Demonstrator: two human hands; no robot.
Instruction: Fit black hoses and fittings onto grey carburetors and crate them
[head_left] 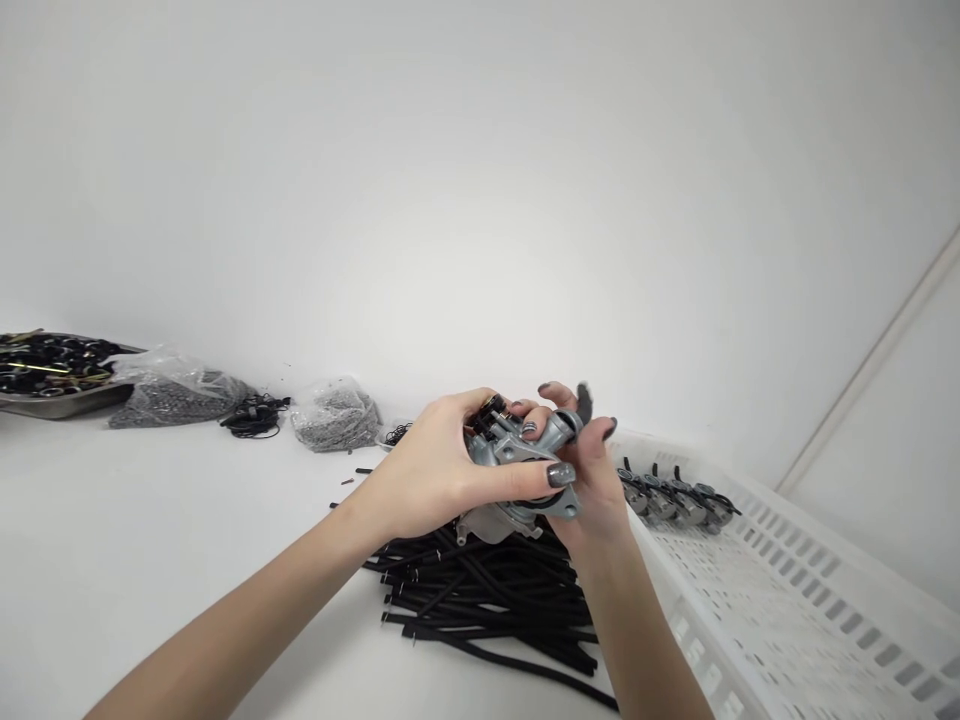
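Note:
A grey metal carburetor [514, 450] is held up in front of me, over a pile of black rubber hoses [487, 600]. My left hand [442, 465] is closed around its near side, with the thumb laid across the body by the flange. From the far and right side, my right hand [592, 470] grips the carburetor around its upper round neck. A small black piece [584, 400] sticks up at that neck, between the right fingers and thumb; it is slightly blurred. The right palm side is partly hidden behind the carburetor.
A white perforated crate [832, 590] stands at right, with several carburetors [679, 497] lined up inside. Along the wall at left are a metal tray [67, 402] of black parts, two clear bags [176, 390] of small parts, and a black bundle [255, 415].

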